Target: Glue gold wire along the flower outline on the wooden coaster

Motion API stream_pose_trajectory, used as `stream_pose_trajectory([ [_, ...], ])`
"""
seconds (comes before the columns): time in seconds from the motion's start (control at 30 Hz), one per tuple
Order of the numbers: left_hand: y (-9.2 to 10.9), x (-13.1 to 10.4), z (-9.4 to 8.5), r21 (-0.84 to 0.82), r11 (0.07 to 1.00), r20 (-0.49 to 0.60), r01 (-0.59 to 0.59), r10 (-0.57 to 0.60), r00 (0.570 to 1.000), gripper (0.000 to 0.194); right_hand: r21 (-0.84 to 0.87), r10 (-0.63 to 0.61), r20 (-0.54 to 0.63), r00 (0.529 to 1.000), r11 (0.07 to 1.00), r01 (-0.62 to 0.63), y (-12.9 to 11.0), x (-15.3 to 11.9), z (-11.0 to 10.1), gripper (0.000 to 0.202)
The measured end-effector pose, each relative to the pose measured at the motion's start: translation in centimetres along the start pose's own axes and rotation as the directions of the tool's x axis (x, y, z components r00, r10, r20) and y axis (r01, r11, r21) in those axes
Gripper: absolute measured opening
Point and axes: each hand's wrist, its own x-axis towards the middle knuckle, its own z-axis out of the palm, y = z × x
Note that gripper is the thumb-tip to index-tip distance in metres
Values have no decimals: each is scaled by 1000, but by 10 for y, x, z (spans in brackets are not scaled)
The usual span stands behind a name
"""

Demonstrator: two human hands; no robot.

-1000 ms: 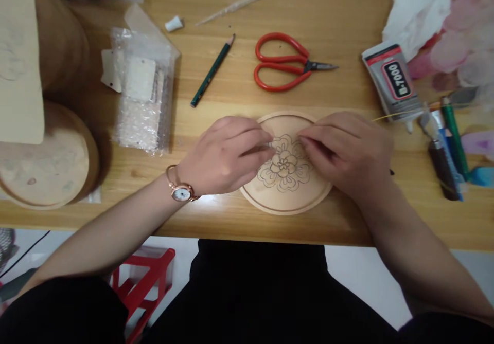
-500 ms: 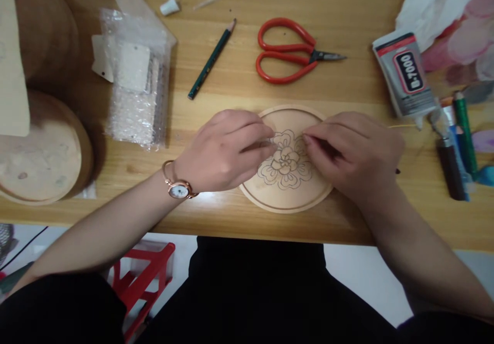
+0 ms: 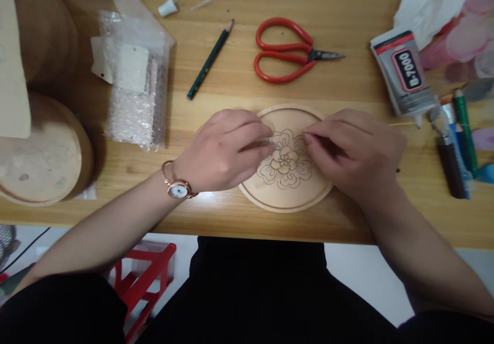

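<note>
A round wooden disc with a raised rim lies near the table's front edge, a flower drawn in dark outline at its middle. Over its left side is my left hand, thumb and fingertips brought together in a pinch; whatever is between them is too small to make out. My right hand hovers at the disc's right side, thumb and forefinger pinched near the flower's upper right petals. From behind the right hand a thin yellow strand runs out to the right; its other end is hidden.
Red-handled scissors and a dark green pencil lie behind the disc. Right stand a glue tube, a dark-handled tool and a green pen. Left are a bubble-wrap packet and a round wooden piece.
Both hands keep their pinched pose over the disc with hardly any movement. The whole view has shifted very slightly.
</note>
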Motion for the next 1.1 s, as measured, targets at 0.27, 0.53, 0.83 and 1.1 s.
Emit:
stream_pose_trajectory([
  [0.27,0,1,-2,18,1000,-9,-4,4,1000,19,-12,-28,-21,999,1000,27,0,1,1,4],
  [0.53,1,1,-2,7,1000,10,16,-17,1000,19,-27,-18,6,1000,999,18,0,0,2,8],
  [0.83,2,0,-1,-57,998,-14,9,-10,1000,23,-29,51,50,997,998,-50,-1,0,2,11],
  [1.1,3,3,-2,-62,995,16,-76,78,997,29,-7,59,58,997,998,-58,-1,1,1,12],
])
